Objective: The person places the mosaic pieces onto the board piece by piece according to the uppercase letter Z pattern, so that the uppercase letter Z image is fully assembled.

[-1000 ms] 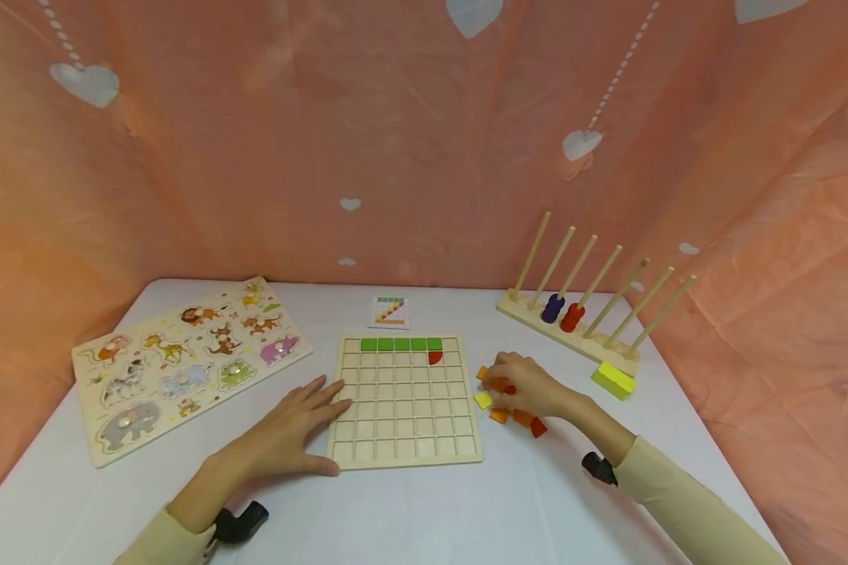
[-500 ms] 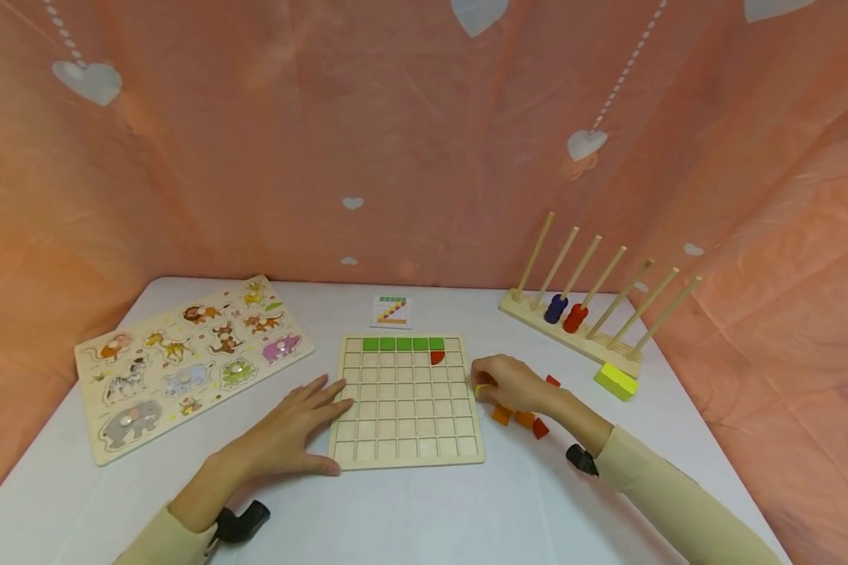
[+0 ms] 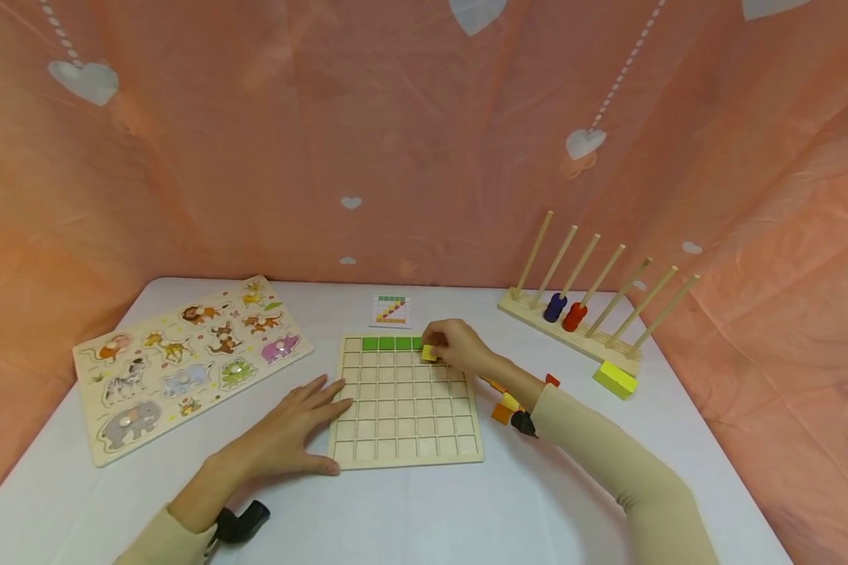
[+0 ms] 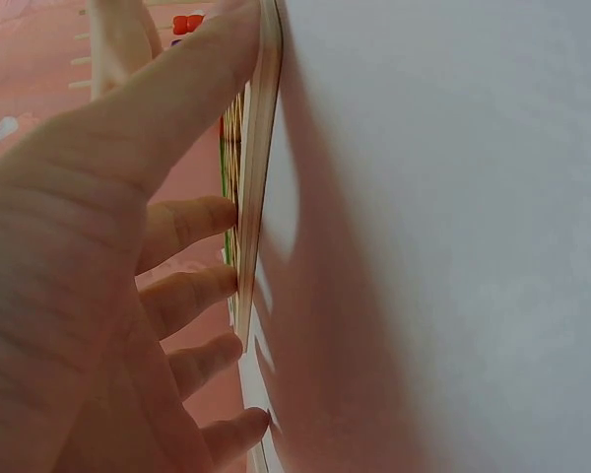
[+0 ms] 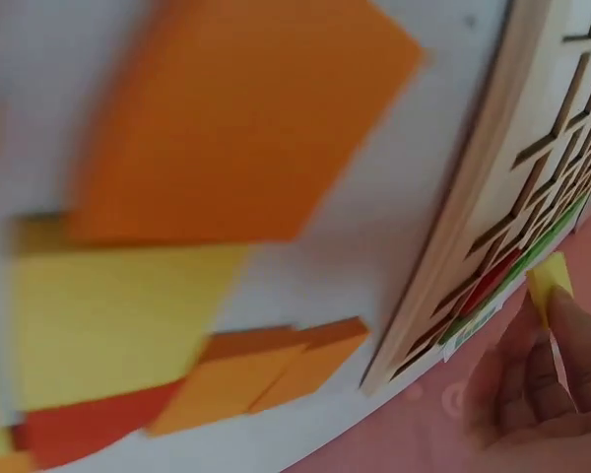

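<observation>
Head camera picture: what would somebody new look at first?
Probably the wooden grid board in the middle, where the right hand pinches a yellow block near a row of green squares. After that, maybe the animal puzzle on the left, then the seven-peg stand at the back right.

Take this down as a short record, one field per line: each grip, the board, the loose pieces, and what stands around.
Left grip: fingers spread, at the left edge of the wooden grid board
Right grip: pinches a yellow piece over the board's far side
Board pieces: green squares in the far row; red piece beside them
Loose pieces: orange, yellow and red, right of the board
Beyond board: pattern card
Far left: animal puzzle
Far right: peg stand, yellow block
</observation>
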Action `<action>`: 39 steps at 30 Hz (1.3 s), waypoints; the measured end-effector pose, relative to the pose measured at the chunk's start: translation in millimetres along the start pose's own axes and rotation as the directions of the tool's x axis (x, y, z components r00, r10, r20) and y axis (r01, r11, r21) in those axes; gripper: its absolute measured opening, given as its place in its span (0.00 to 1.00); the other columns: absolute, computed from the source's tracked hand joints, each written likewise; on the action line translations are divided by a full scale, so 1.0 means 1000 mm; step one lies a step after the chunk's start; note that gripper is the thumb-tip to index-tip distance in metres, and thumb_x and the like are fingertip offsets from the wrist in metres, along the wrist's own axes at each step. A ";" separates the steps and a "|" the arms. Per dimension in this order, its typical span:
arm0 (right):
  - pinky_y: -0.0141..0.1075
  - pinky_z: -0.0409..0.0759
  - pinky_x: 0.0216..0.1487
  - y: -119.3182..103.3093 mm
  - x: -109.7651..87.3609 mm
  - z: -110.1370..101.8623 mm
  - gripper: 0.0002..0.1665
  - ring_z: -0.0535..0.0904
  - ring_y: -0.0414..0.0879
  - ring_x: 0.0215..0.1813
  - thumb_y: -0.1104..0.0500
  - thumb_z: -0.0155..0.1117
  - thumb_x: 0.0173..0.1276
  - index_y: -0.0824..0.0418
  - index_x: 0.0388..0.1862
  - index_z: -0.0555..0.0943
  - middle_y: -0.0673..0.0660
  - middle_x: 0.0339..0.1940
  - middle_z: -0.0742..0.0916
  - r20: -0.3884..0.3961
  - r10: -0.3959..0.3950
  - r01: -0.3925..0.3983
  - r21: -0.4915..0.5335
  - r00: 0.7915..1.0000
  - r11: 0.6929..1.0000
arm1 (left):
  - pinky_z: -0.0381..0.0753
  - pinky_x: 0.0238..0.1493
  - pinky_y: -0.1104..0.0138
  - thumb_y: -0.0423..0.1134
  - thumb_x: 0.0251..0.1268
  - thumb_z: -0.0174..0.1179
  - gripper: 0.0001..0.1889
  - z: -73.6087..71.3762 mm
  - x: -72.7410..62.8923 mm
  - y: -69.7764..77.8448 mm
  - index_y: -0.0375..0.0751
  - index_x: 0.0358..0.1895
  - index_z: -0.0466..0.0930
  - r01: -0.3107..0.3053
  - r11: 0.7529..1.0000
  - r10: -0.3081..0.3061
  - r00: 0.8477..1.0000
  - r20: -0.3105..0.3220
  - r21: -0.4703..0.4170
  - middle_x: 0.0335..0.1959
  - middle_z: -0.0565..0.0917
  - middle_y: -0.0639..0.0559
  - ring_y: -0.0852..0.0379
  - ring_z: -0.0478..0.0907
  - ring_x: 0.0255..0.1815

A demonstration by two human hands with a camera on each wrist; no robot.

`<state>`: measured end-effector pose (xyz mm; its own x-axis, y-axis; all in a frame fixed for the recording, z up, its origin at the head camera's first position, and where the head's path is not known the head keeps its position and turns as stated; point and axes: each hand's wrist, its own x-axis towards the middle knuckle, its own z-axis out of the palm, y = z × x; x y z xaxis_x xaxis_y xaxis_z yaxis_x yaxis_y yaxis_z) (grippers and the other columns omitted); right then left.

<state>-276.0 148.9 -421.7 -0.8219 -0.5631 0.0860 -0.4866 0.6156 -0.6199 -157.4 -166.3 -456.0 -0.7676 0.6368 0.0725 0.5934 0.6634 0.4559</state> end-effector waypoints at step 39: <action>0.61 0.61 0.60 0.001 -0.045 -0.028 0.07 0.77 0.52 0.43 0.66 0.73 0.61 0.62 0.39 0.87 0.52 0.34 0.88 -0.062 -0.010 -0.009 -0.292 0.998 0.956 | 0.51 0.71 0.34 0.66 0.49 0.70 0.49 -0.001 -0.001 0.001 0.37 0.70 0.71 0.003 1.000 -0.003 1.000 0.001 -0.003 0.76 0.61 0.37 0.29 0.47 0.77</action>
<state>-247.8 190.3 -404.4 -0.8338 -0.5338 0.1408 -0.5448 0.7544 -0.3661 -156.8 -166.7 -454.8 -0.7692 0.6351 0.0707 0.5905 0.6641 0.4585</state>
